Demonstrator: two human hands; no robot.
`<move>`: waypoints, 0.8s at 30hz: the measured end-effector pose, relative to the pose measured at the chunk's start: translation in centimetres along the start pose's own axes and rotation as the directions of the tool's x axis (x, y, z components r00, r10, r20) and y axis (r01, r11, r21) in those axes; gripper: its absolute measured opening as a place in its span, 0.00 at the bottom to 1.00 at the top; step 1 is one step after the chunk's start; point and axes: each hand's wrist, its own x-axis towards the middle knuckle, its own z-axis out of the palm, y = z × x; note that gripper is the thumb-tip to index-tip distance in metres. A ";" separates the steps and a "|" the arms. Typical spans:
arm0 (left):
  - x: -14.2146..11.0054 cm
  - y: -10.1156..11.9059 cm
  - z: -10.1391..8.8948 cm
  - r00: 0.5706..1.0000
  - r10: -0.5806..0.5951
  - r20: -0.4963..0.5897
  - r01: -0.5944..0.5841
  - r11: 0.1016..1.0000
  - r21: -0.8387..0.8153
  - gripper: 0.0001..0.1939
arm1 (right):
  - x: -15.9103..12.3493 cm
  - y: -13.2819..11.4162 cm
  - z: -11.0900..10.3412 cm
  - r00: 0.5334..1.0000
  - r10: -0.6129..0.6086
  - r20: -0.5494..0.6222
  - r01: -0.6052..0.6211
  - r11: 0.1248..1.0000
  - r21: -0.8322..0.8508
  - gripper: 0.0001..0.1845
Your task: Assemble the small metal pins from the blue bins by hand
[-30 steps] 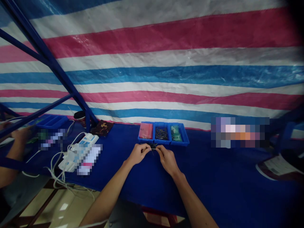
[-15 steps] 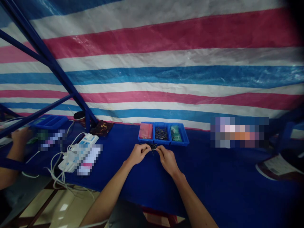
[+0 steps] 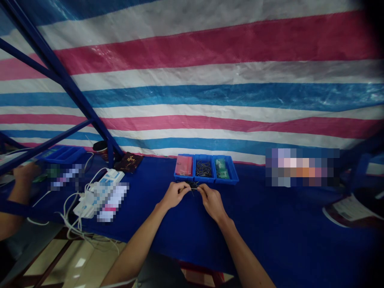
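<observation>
My left hand (image 3: pixel 174 194) and my right hand (image 3: pixel 211 199) face each other low over the table, thumbs and forefingers pinched. Between their fingertips spans a thin pale rod-like piece (image 3: pixel 194 188), one end in each hand; its exact kind is too small to make out. Just behind it lie dark thin pieces (image 3: pixel 193 184), partly covered by the fingers. Beyond the hands, three joined blue bins stand in a row. Pink packets (image 3: pixel 184 165) fill the left bin, dark nail-like pins (image 3: pixel 204 168) the middle one, and green-and-clear packets (image 3: pixel 221 168) the right one.
A white power strip (image 3: pixel 100 193) with tangled cables lies left on the blue table (image 3: pixel 270 232). Behind it are a brown packet (image 3: pixel 129 162) and a dark cup (image 3: pixel 101 149). A blue metal frame (image 3: pixel 76 94) rises there. At far left another person's hand (image 3: pixel 26 174) works.
My hands hold almost the same pose, with the thin rod-like piece still between them. At far left, the other person's hand has shifted slightly.
</observation>
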 end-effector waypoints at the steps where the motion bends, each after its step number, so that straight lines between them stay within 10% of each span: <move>1: 0.0 0.0 0.0 1.000 0.000 0.002 0.000 1.000 0.001 0.16 | 0.0 0.0 0.0 1.000 0.001 -0.002 -0.001 1.000 -0.001 0.16; 24: 0.0 -0.3 0.0 1.000 -0.016 -0.018 0.016 1.000 -0.022 0.17 | 0.1 0.4 -0.5 0.999 0.030 -0.043 -0.029 0.999 0.027 0.16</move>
